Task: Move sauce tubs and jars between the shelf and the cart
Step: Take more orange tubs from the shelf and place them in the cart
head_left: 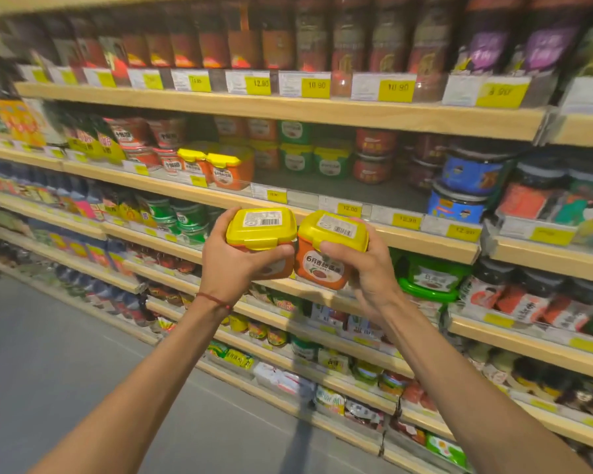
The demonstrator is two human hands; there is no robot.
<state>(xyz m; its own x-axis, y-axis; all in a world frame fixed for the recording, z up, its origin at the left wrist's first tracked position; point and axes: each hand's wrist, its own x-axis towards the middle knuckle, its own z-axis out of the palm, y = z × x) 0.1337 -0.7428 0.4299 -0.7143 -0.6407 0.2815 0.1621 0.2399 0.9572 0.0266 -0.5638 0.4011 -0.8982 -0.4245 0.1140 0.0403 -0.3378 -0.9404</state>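
Both my hands are raised in front of a wooden store shelf (288, 196). My left hand (235, 265) grips an orange sauce tub with a yellow lid (261, 227), and my right hand (367, 268) grips a matching orange tub (326, 254). The two tubs touch side by side, just below the shelf board that carries two more of the same tubs (226, 167) at its front left. A bare patch of that shelf (326, 189) lies right of them. No cart is in view.
Green-lidded tubs (329, 159), red tubs (374, 155) and blue tubs (466, 186) stand further along the same shelf. A green tub (428, 277) sits on the shelf below, right of my right hand. Grey aisle floor (48, 336) stretches to the left.
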